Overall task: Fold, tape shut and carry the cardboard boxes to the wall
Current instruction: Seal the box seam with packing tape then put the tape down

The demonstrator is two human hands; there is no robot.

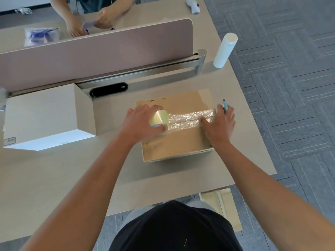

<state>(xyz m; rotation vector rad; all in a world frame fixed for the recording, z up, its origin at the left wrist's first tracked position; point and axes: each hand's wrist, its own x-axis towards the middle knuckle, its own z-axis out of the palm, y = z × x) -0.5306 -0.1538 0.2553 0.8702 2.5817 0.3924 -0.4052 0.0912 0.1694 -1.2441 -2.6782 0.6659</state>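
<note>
A brown cardboard box [174, 144] lies flat-topped on the desk in front of me, with a crinkled strip of clear tape [190, 119] running along its middle seam. My left hand [139, 122] grips a yellowish tape roll [159, 119] at the strip's left end. My right hand [220, 125] presses the tape down at the box's right edge and holds a small blue cutter [225, 105] between its fingers. A second, pale closed box [45, 113] stands at the left of the desk.
A pink divider panel [94, 55] with a metal rail crosses the back of the desk [54, 178]. A white cylinder bottle [224, 49] stands at the back right. Another person's hands [90, 22] work beyond the divider. Flat cardboard [223, 205] lies on the carpet by my right side.
</note>
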